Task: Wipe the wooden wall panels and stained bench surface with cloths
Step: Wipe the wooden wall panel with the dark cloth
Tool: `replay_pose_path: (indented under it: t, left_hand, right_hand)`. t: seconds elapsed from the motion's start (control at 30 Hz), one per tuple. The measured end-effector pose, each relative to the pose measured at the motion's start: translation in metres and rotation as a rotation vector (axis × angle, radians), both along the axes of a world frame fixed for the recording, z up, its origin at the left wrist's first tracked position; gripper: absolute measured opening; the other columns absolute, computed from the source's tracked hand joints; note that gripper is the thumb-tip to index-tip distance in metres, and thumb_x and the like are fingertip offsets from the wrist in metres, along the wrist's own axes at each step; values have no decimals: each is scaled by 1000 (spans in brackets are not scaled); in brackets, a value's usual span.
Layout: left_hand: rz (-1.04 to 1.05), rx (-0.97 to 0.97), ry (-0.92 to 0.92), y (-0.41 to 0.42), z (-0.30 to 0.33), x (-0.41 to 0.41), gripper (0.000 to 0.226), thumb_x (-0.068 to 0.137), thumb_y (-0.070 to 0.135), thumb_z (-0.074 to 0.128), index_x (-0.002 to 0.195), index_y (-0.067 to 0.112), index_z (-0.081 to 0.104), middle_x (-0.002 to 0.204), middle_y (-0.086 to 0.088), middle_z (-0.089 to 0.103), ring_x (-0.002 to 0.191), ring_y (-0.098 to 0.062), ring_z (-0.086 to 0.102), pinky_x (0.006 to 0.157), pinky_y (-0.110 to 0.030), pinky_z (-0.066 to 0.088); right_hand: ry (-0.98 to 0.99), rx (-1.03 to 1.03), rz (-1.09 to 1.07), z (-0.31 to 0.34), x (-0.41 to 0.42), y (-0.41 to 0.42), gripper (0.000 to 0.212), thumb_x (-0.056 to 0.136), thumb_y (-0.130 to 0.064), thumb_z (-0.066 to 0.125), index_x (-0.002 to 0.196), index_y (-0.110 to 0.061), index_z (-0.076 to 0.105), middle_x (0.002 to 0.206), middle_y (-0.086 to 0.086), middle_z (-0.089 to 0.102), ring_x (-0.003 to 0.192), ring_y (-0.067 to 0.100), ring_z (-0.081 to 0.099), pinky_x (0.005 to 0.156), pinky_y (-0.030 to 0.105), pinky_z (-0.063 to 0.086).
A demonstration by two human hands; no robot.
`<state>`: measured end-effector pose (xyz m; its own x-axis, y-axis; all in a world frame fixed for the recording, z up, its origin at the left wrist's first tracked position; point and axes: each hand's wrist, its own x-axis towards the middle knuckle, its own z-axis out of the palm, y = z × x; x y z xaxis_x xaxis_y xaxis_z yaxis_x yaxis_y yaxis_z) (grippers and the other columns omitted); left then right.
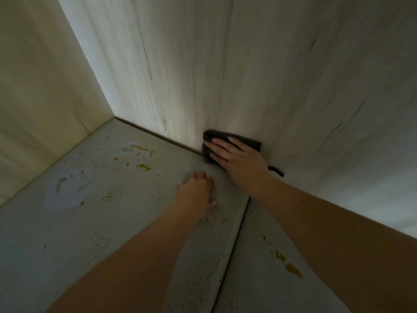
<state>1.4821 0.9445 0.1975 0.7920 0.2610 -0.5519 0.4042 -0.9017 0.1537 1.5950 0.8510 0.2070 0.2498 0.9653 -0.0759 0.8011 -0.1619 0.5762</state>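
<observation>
My right hand (237, 158) presses a dark grey cloth (246, 141) flat against the pale wooden back wall panel (248, 75), low down where the panel meets the bench. Its fingers lie straight over the cloth. My left hand (198, 188) rests on the grey bench surface (90, 233) just in front, fingers spread, holding nothing. The bench carries orange-brown stains (144, 166) and a whitish wet patch (65, 195). Further orange stains (291, 266) lie on the right bench section.
A second wooden wall panel (38, 98) closes the left side and forms a corner (114, 117) with the back panel. A dark seam (234, 249) splits the bench into two sections. Dark cracks run down the back panel.
</observation>
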Motion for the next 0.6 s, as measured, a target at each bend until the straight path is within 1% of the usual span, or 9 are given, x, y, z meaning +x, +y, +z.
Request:
replay_pose_path:
  t: [0.1, 0.17, 0.2, 0.23, 0.3, 0.37, 0.43, 0.5, 0.6]
  left_hand:
    - [-3, -8, 18, 2, -4, 3, 71, 96, 34, 51, 152, 13, 13, 159, -12, 1, 145, -33, 4, 116, -48, 17]
    - [-11, -4, 10, 2, -2, 3, 70, 96, 34, 51, 152, 12, 14, 158, -12, 4, 145, -34, 6, 116, -48, 18]
    - [-14, 2, 7, 1, 0, 2, 69, 96, 34, 51, 151, 11, 15, 157, -13, 7, 144, -34, 9, 116, -48, 20]
    - [-20, 14, 8, 0, 0, 0, 68, 96, 34, 51, 150, 11, 18, 156, -12, 11, 143, -34, 13, 115, -47, 23]
    - [-3, 27, -14, -1, 8, -1, 60, 96, 33, 51, 146, 11, 28, 150, -8, 24, 137, -31, 28, 111, -45, 30]
    - [57, 26, -128, 0, 25, -2, 47, 97, 30, 47, 140, 13, 37, 145, -4, 34, 131, -26, 39, 107, -41, 36]
    - [120, 49, -338, 3, 54, 0, 40, 98, 26, 45, 135, 12, 43, 138, -5, 43, 123, -24, 46, 98, -36, 43]
    - [139, 61, -526, 7, 86, 1, 43, 97, 23, 46, 138, 12, 40, 137, -5, 42, 121, -24, 46, 94, -34, 42]
    - [205, 41, -661, 16, 122, -2, 53, 95, 20, 50, 144, 13, 32, 144, -5, 33, 125, -25, 40, 98, -35, 40]
  right_hand:
    - [18, 22, -9, -11, 2, -23, 60, 93, -13, 6, 151, -19, -8, 153, -5, -29, 142, 13, -23, 104, 33, -34]
    - [5, 13, -12, -10, 9, -48, 62, 92, -12, 8, 151, -19, -8, 148, -7, -32, 138, 12, -28, 101, 32, -33]
    - [16, 25, 3, -5, 14, -56, 62, 92, -11, 11, 152, -20, -2, 149, -7, -28, 138, 11, -26, 103, 31, -31]
    - [5, 71, 20, 5, 17, -60, 63, 91, -9, 14, 152, -20, 9, 155, -7, -17, 143, 12, -18, 108, 30, -26]
    - [-55, 254, 42, 39, 18, -66, 63, 88, -8, 19, 148, -19, 32, 158, -3, 15, 145, 15, 10, 117, 31, -5]
    - [-130, 427, 30, 80, 16, -64, 60, 89, -7, 27, 147, -20, 34, 156, 1, 22, 143, 17, 19, 117, 34, 9]
    - [-164, 597, -11, 125, 12, -56, 60, 91, -9, 42, 148, -21, 30, 157, 3, 16, 143, 20, 19, 116, 37, 9]
    - [-168, 709, -92, 156, 10, -50, 66, 90, -11, 52, 150, -22, 26, 157, 2, 9, 144, 23, 15, 117, 38, 5]
    - [-118, 591, -122, 155, 12, -69, 65, 89, -8, 35, 151, -23, 21, 159, 1, 9, 145, 21, 10, 117, 37, 0]
